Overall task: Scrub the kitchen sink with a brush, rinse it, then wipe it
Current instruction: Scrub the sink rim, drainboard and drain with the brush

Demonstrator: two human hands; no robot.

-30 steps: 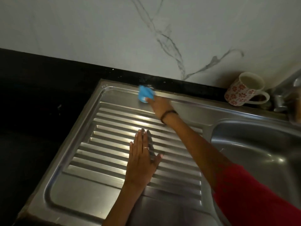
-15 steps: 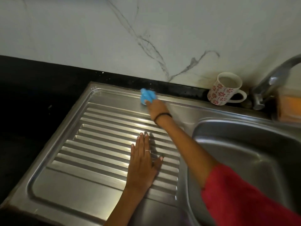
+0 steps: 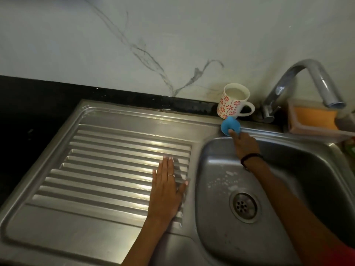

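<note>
Right hand (image 3: 245,144) gripped the round blue scrubbing brush (image 3: 230,126) against the stainless steel sink's (image 3: 211,150) back rim, beside the floral mug (image 3: 232,100) — left hand (image 3: 166,191) lay open, flat on the ribbed drainboard (image 3: 107,166), likely for bracing.

- Left hand (image 3: 165,191): thin silver ring (image 3: 171,175) on one finger.
- Right hand (image 3: 245,144): dark band (image 3: 250,158) at the wrist.
- Red sleeve (image 3: 343,256) at the near right corner.

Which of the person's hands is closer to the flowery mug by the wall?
The right hand. It holds a blue scrubber on the sink's back rim, just below the mug. The left hand lies flat on the ribbed drainboard, well away to the mug's lower left.
</note>
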